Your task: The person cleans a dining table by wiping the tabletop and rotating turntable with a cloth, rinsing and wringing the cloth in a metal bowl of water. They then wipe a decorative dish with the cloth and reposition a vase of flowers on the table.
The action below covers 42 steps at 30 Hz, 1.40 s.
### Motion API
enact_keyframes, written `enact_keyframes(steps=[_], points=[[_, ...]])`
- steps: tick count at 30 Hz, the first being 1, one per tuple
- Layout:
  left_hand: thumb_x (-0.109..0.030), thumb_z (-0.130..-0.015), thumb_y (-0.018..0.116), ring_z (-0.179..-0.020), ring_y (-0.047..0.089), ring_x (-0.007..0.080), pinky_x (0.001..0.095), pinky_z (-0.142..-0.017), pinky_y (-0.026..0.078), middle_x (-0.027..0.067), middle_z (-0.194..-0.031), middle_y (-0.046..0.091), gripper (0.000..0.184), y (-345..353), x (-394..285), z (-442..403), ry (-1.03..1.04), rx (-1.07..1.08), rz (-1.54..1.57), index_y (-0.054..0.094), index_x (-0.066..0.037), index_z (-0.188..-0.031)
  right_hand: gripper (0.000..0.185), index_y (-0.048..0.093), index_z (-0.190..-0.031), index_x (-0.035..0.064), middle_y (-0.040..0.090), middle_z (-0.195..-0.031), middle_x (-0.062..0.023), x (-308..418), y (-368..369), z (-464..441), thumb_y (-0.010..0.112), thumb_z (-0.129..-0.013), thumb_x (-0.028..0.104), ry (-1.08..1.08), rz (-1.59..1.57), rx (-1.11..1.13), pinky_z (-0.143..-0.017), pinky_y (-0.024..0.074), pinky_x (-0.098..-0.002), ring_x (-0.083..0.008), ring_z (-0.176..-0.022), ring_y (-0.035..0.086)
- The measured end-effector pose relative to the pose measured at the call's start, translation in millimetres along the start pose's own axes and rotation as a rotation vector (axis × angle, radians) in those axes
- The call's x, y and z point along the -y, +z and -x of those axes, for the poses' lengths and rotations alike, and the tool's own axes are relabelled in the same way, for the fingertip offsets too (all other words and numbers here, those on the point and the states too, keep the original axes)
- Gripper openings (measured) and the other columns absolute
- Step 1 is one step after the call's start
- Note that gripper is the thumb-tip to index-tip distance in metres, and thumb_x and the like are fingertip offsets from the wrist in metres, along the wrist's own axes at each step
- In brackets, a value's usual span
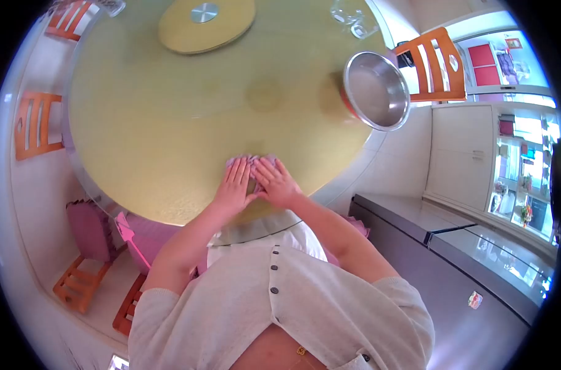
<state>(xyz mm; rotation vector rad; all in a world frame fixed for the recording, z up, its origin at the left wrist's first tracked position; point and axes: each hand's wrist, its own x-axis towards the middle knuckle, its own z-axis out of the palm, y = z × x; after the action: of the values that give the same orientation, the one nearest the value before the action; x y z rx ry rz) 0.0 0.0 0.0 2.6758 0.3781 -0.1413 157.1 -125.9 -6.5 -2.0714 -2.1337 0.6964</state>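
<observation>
A pinkish-purple cloth (253, 161) lies bunched on the round yellow-green table (188, 135), close to its near edge. My left hand (233, 186) rests flat on the cloth's left part, fingers stretched forward. Beside it, my right hand (276, 184) presses on the right part with its fingers extended. The thumbs nearly meet, and a bit of cloth shows between the hands. Most of the cloth is hidden under my palms.
A metal pot (376, 91) with liquid inside stands at the table's right edge. A round turntable (206, 28) sits at the far side, with clear glassware (354, 21) to its right. Orange wooden chairs (38, 125) surround the table. A grey refrigerator-like cabinet (416, 259) is at right.
</observation>
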Motion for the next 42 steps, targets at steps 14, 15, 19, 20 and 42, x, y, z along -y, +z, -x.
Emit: enact_keyframes(steps=[14, 15, 19, 20, 42], points=[[-0.049, -0.087, 0.051, -0.144, 0.005, 0.0294, 0.0408, -0.117, 0.004, 0.0186, -0.154, 0.007, 0.087, 29, -159, -273, 0.113, 0.136, -0.063, 0.014, 0.003, -0.146, 0.068, 0.029, -0.145, 0.0129, 0.02, -0.154, -0.0066, -227, -49, 122, 0.053, -0.085, 0.034, 0.525, 0.071, -0.271, -0.115, 0.0097, -0.0473, -0.0245, -0.143, 0.015], [-0.049, -0.087, 0.051, -0.144, 0.005, 0.0294, 0.0408, -0.117, 0.004, 0.0186, -0.154, 0.007, 0.087, 34, -168, -280, 0.119, 0.135, -0.062, 0.014, 0.003, -0.146, 0.068, 0.029, -0.145, 0.0129, 0.02, -0.154, -0.0066, -232, -50, 129, 0.053, -0.085, 0.034, 0.531, 0.073, -0.273, -0.115, 0.0097, -0.0473, -0.0245, -0.143, 0.015], [-0.049, -0.09, 0.046, -0.144, 0.007, 0.0271, 0.0395, -0.117, 0.004, 0.0149, -0.155, 0.009, 0.081, 50, -186, -281, 0.138, 0.112, -0.113, 0.014, 0.0, -0.147, 0.071, 0.027, -0.146, 0.0118, 0.022, -0.152, -0.0113, -227, -43, 147, 0.054, -0.084, 0.034, 0.647, 0.062, -0.302, -0.115, 0.0096, -0.0488, -0.028, -0.142, 0.016], [-0.049, -0.089, 0.047, -0.144, 0.007, 0.0275, 0.04, -0.117, 0.004, 0.0155, -0.155, 0.01, 0.082, 51, -185, -276, 0.193, 0.122, -0.133, 0.015, 0.0, -0.147, 0.071, 0.026, -0.146, 0.0108, 0.022, -0.152, -0.0133, -218, -38, 148, 0.054, -0.084, 0.034, 0.68, 0.075, -0.319, -0.115, 0.0094, -0.0494, -0.0299, -0.142, 0.015], [-0.047, -0.082, 0.058, -0.143, 0.008, 0.0302, 0.0411, -0.116, 0.005, 0.0187, -0.154, 0.012, 0.09, 56, -191, -195, 0.455, 0.208, -0.125, 0.018, 0.003, -0.145, 0.051, 0.035, -0.138, 0.0007, 0.025, -0.15, -0.0181, -146, 13, 139, 0.046, -0.092, 0.017, 1.12, -0.208, -0.694, -0.114, 0.0141, -0.0478, -0.0348, -0.14, 0.017]])
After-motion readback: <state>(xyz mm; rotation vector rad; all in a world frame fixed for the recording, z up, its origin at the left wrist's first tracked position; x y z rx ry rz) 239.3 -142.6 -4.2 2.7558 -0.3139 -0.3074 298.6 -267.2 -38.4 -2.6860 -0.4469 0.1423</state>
